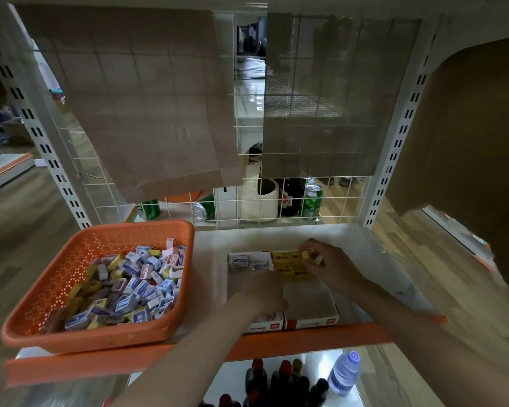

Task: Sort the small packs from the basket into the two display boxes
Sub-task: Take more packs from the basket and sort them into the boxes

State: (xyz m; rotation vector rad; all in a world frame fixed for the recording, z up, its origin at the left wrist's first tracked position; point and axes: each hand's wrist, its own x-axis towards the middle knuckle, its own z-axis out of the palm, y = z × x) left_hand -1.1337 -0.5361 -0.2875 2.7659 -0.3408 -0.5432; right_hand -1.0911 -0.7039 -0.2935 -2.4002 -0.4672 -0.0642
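We are placing: our right hand (315,261) pinches a yellow pack (307,255) over the right box (312,321), our left hand (265,292) (blurred, grip unclear) over the left box (266,326); next, seat it squarely, then revisit the basket (71,251).

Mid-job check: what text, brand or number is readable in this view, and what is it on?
Nothing can be read:
White cardboard display boxes, red front patches: blurred.
Stacked yellow packs in the right box: dark print too small.
Small yellow pack pinched by the right hand: blurred.
Mixed small packs in the orange plastic basket: print too small.
Green drink can: markings unreadable.
Clear plastic water bottle, blue label: blurred.
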